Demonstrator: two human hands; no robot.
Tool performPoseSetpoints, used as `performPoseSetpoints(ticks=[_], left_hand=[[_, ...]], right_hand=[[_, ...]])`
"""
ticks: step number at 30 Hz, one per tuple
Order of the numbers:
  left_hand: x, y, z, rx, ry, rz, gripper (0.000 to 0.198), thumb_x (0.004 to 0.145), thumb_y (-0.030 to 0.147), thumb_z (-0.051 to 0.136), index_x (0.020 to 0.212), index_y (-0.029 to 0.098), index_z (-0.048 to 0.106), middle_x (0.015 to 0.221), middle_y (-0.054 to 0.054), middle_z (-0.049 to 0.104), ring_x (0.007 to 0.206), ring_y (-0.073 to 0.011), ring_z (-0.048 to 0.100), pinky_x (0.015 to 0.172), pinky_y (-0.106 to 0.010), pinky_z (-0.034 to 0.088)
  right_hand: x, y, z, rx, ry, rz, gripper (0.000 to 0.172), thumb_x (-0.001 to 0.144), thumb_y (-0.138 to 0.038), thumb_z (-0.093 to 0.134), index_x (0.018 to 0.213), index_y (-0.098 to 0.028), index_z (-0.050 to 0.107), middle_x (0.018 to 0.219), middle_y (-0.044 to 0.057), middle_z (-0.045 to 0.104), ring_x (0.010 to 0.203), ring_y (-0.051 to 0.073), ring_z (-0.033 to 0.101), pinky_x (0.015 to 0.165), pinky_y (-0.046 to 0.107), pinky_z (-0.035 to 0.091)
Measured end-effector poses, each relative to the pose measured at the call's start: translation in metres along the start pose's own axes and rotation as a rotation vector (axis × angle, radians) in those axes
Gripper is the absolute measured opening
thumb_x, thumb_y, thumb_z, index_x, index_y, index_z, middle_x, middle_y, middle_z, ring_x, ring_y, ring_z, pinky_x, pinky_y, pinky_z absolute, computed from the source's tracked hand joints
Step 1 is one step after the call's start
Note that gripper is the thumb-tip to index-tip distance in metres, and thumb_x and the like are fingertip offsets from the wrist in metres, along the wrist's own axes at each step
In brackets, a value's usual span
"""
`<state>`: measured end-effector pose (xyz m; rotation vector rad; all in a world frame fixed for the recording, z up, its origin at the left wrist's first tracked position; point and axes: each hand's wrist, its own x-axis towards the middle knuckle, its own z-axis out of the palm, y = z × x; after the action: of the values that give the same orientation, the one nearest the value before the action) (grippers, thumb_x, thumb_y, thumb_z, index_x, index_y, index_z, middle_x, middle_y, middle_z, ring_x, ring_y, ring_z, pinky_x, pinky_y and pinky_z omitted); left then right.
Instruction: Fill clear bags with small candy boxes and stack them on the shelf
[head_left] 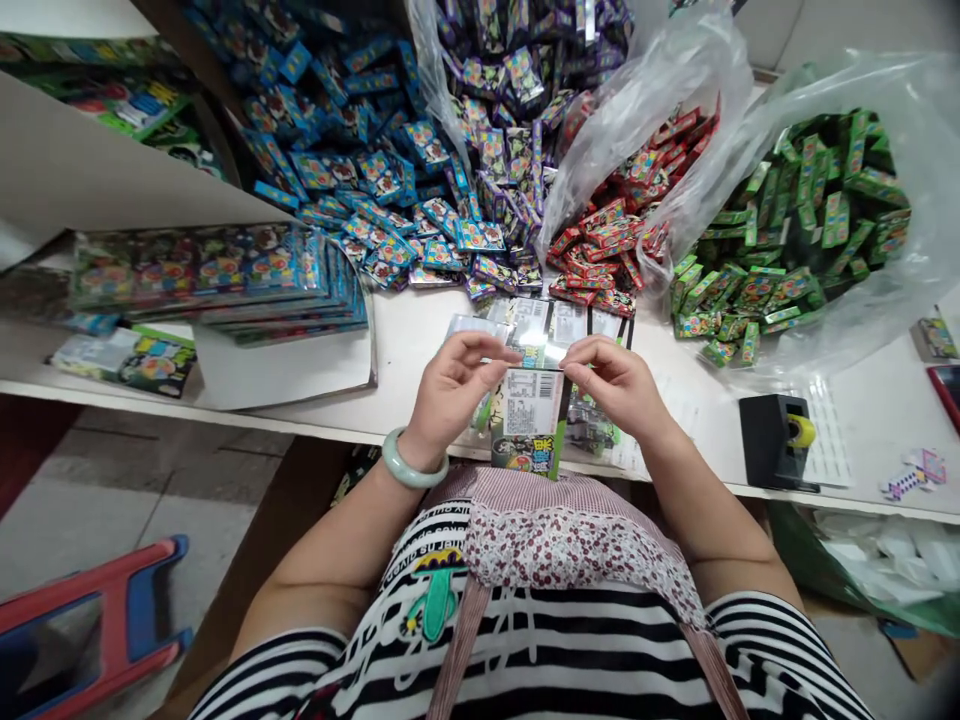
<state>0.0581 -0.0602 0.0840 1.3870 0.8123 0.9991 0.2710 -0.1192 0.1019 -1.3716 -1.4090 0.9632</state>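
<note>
My left hand (pixel 454 390), with a pale green bangle at the wrist, is closed in a pinch at the left top corner of a flat printed packet (pixel 531 415). Across from it, my right hand (pixel 621 388) pinches the right top corner. The packet has a white label with a barcode and a colourful green-and-black lower part, and it hangs at the table's front edge. Behind and under it lie more flat printed packets (pixel 570 322) with white labels, partly covered by my hands. Glare hides some of the packet's top edge.
Blue (pixel 382 170), purple (pixel 517 150), red (pixel 611 240) and green small boxes (pixel 757 285) lie heaped at the back, some in clear plastic bags. A carton with stacked packets (pixel 217 270) is left; a tape dispenser (pixel 776 440) is right. A red-blue stool (pixel 105 630) stands on the floor.
</note>
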Motion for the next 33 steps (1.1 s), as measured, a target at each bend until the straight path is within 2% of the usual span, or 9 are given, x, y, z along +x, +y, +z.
performPoseSetpoints(ticks=[2, 4, 8, 11, 13, 19, 24, 29, 33], left_hand=[[0.000, 0.004, 0.000, -0.024, -0.012, -0.045, 0.037, 0.084, 0.040, 0.073, 0.114, 0.023, 0.061, 0.094, -0.005, 0.075, 0.092, -0.0199, 0.072, 0.079, -0.034, 0.059], [-0.002, 0.007, -0.001, -0.005, -0.017, -0.055, 0.032, 0.084, 0.039, 0.072, 0.109, 0.022, 0.064, 0.094, -0.006, 0.075, 0.093, -0.0204, 0.073, 0.083, -0.037, 0.060], [-0.006, 0.014, -0.002, 0.008, -0.040, 0.020, 0.022, 0.082, 0.040, 0.075, 0.090, 0.021, 0.068, 0.096, -0.006, 0.075, 0.094, -0.0200, 0.072, 0.090, -0.040, 0.060], [-0.006, 0.017, -0.002, -0.010, -0.088, 0.081, 0.022, 0.080, 0.040, 0.078, 0.083, 0.021, 0.068, 0.094, -0.006, 0.074, 0.092, -0.0188, 0.071, 0.088, -0.037, 0.060], [-0.003, 0.019, -0.002, -0.017, -0.099, 0.092, 0.020, 0.080, 0.038, 0.077, 0.082, 0.020, 0.068, 0.089, -0.005, 0.073, 0.088, -0.0174, 0.070, 0.085, -0.035, 0.059], [0.009, 0.027, 0.002, -0.021, -0.073, 0.008, 0.018, 0.071, 0.026, 0.079, 0.075, 0.018, 0.064, 0.076, -0.001, 0.068, 0.073, -0.0135, 0.065, 0.068, -0.027, 0.056], [0.015, 0.030, 0.004, -0.033, -0.079, -0.042, 0.012, 0.071, 0.021, 0.074, 0.072, 0.018, 0.062, 0.070, 0.001, 0.063, 0.065, -0.0109, 0.060, 0.062, -0.025, 0.051], [0.010, 0.031, -0.005, 0.000, -0.178, 0.068, 0.016, 0.079, 0.024, 0.073, 0.070, 0.018, 0.061, 0.077, -0.002, 0.067, 0.074, -0.0133, 0.064, 0.071, -0.029, 0.053], [0.001, 0.027, -0.017, 0.048, -0.258, 0.095, 0.016, 0.087, 0.030, 0.070, 0.077, 0.019, 0.066, 0.094, -0.007, 0.072, 0.089, -0.0167, 0.068, 0.083, -0.034, 0.056]], right_hand=[[0.002, -0.003, 0.000, 0.082, -0.005, 0.070, 0.021, 0.084, -0.039, 0.067, 0.098, -0.025, 0.061, 0.087, 0.001, 0.063, 0.080, 0.015, 0.060, 0.064, 0.029, 0.050], [0.001, -0.005, 0.000, 0.110, -0.022, 0.102, 0.030, 0.082, -0.039, 0.069, 0.108, -0.026, 0.059, 0.087, 0.001, 0.063, 0.078, 0.014, 0.060, 0.058, 0.027, 0.048], [-0.002, -0.012, -0.003, -0.024, -0.071, -0.028, 0.013, 0.085, -0.037, 0.068, 0.089, -0.025, 0.062, 0.096, 0.003, 0.064, 0.089, 0.016, 0.061, 0.066, 0.029, 0.053], [-0.004, -0.018, -0.005, -0.078, -0.111, -0.136, 0.014, 0.084, -0.035, 0.070, 0.082, -0.024, 0.061, 0.098, 0.003, 0.065, 0.090, 0.015, 0.062, 0.069, 0.029, 0.054], [-0.003, -0.021, -0.004, -0.076, -0.119, -0.145, 0.016, 0.085, -0.034, 0.070, 0.080, -0.024, 0.059, 0.095, 0.003, 0.065, 0.086, 0.014, 0.062, 0.068, 0.029, 0.053], [0.011, -0.022, -0.002, 0.046, -0.150, 0.032, 0.024, 0.078, -0.039, 0.076, 0.084, -0.022, 0.060, 0.084, 0.000, 0.064, 0.077, 0.013, 0.060, 0.067, 0.030, 0.050], [0.023, -0.019, -0.002, 0.197, -0.231, 0.115, 0.034, 0.074, -0.047, 0.079, 0.076, -0.021, 0.056, 0.079, -0.001, 0.062, 0.072, 0.012, 0.056, 0.066, 0.029, 0.048], [0.017, -0.021, -0.002, 0.078, -0.244, 0.017, 0.027, 0.083, -0.044, 0.070, 0.075, -0.021, 0.059, 0.078, 0.000, 0.063, 0.075, 0.013, 0.058, 0.069, 0.030, 0.047], [0.002, -0.020, -0.001, -0.051, -0.224, -0.176, 0.013, 0.091, -0.034, 0.064, 0.085, -0.022, 0.063, 0.091, 0.003, 0.069, 0.087, 0.015, 0.063, 0.071, 0.030, 0.049]])
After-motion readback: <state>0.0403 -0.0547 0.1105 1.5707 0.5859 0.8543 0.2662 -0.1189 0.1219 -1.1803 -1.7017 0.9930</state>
